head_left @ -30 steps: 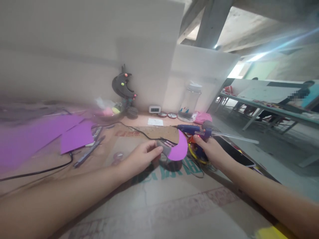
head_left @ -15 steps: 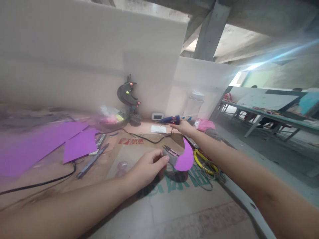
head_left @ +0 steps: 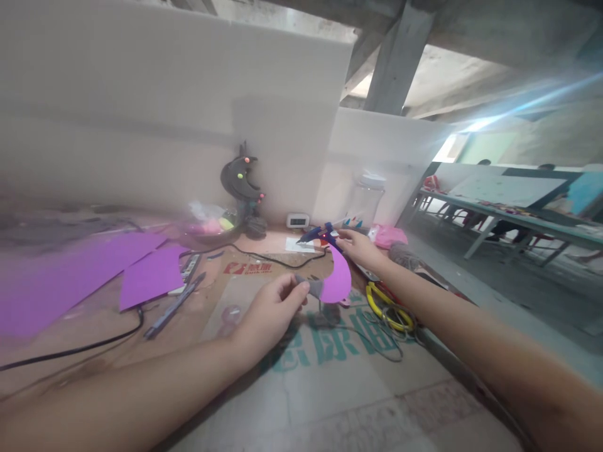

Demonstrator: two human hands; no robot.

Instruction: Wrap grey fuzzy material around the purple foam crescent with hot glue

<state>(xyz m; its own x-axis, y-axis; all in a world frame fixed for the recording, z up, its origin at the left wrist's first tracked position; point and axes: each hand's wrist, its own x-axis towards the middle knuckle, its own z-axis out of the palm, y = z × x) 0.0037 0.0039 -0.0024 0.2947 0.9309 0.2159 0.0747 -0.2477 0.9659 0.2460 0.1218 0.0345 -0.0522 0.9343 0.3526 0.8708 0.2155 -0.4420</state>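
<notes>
My left hand pinches a grey piece joined to a purple crescent-shaped foam cutout, lifted a little above the cardboard-covered table. My right hand reaches to the far side of the table, its fingers on a blue glue gun with a red light, which rests near a white paper slip. Whether the fingers grip the gun or only touch it is unclear. A black cord runs from the gun across the table.
Purple foam sheets lie at the left with pens beside them. A black crescent ornament, a small clock, a clear jar and a pink cloth stand at the back. Yellow-handled tools lie at the right. Other people sit at distant tables.
My right hand carried the glue gun from beside the cutout to the back of the table and now rests on it there. My left hand lifted the purple cutout slightly.
</notes>
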